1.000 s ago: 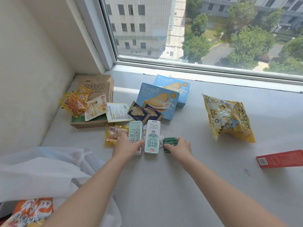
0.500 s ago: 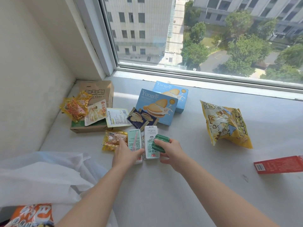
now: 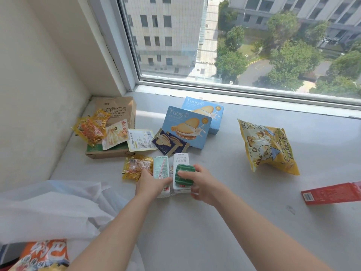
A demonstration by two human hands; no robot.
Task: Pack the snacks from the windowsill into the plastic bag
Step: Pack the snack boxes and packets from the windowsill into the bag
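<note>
Grey windowsill (image 3: 224, 222) lies under a big window (image 3: 244, 40), beside a cream wall (image 3: 35, 94). White plastic bag (image 3: 48, 208) sits at the near left. Left hand (image 3: 151, 182) grips a milk carton (image 3: 161, 169). Right hand (image 3: 205, 185) holds a green striped snack (image 3: 184, 174) on the second carton (image 3: 182, 159).

The right hand (image 3: 203, 184) has carried the green packet (image 3: 184, 175) onto the right carton (image 3: 181, 163)

Brown socket box (image 3: 117, 112) in corner; window (image 3: 244, 42) behind.
</note>
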